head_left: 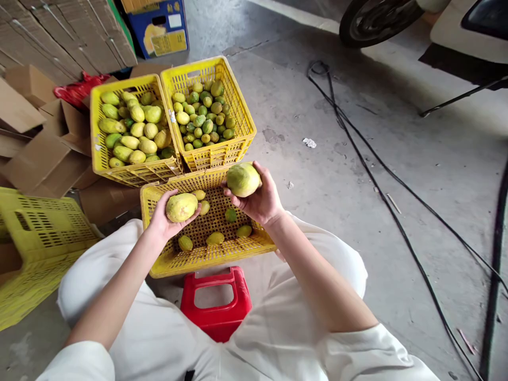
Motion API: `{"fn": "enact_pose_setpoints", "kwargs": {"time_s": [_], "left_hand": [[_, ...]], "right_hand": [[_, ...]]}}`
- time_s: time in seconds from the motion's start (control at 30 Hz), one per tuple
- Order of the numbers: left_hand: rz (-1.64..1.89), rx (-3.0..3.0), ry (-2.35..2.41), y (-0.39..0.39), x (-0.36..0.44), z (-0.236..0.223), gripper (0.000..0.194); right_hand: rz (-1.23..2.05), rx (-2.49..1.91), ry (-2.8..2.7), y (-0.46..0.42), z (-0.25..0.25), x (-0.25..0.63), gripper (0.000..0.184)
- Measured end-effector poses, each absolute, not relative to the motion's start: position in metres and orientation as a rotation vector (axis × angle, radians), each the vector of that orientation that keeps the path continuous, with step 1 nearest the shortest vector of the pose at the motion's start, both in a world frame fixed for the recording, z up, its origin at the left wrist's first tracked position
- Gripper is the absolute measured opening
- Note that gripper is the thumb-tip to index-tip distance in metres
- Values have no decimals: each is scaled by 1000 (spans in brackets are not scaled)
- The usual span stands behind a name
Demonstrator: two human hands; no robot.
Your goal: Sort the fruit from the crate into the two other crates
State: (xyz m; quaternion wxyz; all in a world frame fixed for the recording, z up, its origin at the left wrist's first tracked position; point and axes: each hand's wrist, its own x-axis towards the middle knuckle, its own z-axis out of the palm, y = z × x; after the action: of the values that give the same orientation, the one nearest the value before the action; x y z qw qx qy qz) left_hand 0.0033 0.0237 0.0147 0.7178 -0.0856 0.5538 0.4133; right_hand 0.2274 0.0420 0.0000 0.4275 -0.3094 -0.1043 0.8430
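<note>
Yellow-green mango in each of my hands, raised over the near crate (pixel 206 259) for inspection: left hand (pixel 164 219) cups one (pixel 181 207) palm-up, right hand (pixel 260 201) grips another (pixel 243 179). Sorted crates sit at 11 and 12 o'clock.

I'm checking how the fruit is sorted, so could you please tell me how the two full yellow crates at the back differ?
The left crate holds larger, mostly yellow-green fruits; the right crate holds clearly smaller, rounder ones, many of them greener. The left crate's fruits are fewer and piled near its rim; the right crate's lie lower inside. Both are yellow slotted plastic crates standing side by side on the floor.
</note>
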Motion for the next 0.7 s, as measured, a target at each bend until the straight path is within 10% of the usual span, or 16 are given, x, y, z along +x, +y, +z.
{"fn": "enact_pose_setpoints", "kwargs": {"time_s": [0.4, 0.5, 0.7], "left_hand": [[887, -226, 1298, 22, 7, 8, 43], [913, -273, 1284, 23, 5, 7, 45], [1005, -206, 1238, 25, 6, 14, 15]], "right_hand": [[1978, -638, -403, 40, 0, 220, 34], [2070, -602, -380, 44, -3, 227, 59], [2042, -663, -246, 44, 1, 232, 48]]}}
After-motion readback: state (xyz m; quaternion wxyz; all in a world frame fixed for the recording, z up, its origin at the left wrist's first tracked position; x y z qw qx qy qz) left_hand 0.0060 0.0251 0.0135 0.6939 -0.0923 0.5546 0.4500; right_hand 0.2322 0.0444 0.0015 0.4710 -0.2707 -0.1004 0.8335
